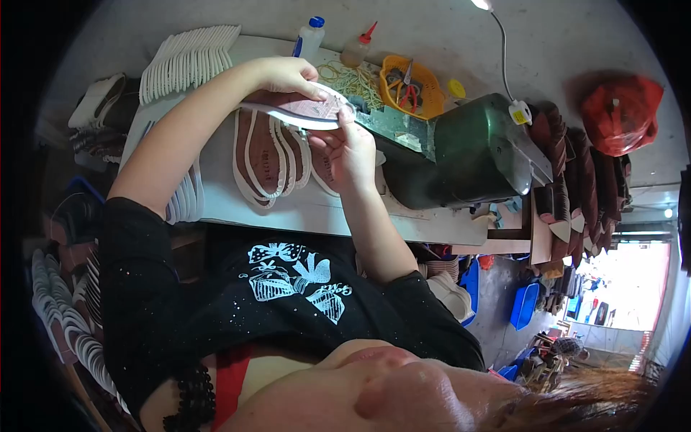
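A shoe sole with a pinkish-brown footbed and a white rim [288, 114] is held up over the worktable [223, 203]. My left hand [284, 78] grips it along its far edge, fingers wrapped round it. At its right end, my right hand [353, 147] pinches the tip between thumb and fingers, with the other fingers curled below. Directly beneath lie several similar soles [260, 162] with pale, bumpy rims, side by side on the table. Part of another sole [322, 171] shows behind my right hand.
Behind my hands are thin pale strips [358, 83], a blue-capped bottle [311, 39], a red-nozzled bottle [356, 52] and a yellow basket [432, 101] of tools. A dark green machine [475, 151] stands at right. White curved pieces [183, 61] are stacked at the back left.
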Demonstrator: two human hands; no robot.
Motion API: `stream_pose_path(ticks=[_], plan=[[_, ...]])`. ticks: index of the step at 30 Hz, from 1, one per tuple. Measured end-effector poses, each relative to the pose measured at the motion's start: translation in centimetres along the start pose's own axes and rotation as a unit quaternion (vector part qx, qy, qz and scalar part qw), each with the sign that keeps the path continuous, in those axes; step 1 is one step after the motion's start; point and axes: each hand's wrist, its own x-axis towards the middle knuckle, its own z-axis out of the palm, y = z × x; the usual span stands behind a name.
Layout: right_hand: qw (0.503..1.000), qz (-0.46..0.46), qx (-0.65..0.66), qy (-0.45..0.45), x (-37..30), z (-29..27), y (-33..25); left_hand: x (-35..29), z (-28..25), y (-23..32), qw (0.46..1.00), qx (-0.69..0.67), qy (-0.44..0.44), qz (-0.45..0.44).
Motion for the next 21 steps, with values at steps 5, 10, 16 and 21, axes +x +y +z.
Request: stream_pose_path(ticks=[5,10,16,21], plan=[[1.0,-0.001,0.018,-0.008,0.2,0.0,-0.2,-1.0,1.4,-0.2,0.997,-0.003,0.065,-0.03],[1.0,0.012,0.019,-0.006,-0.5,-0.2,-1.0,-2.3,3.4,1.6,0.982,-0.148,0.057,-0.103],[0.984,0.096,-0.135,-0.058,-4.1,-2.0,-0.9,-3.3,7.1,2.2,0.942,-0.291,0.121,-0.113],[0.991,0.063,-0.116,-0.029,-4.5,-2.9,-0.2,-4.6,7.0,4.2,0.942,-0.285,0.104,-0.143]])
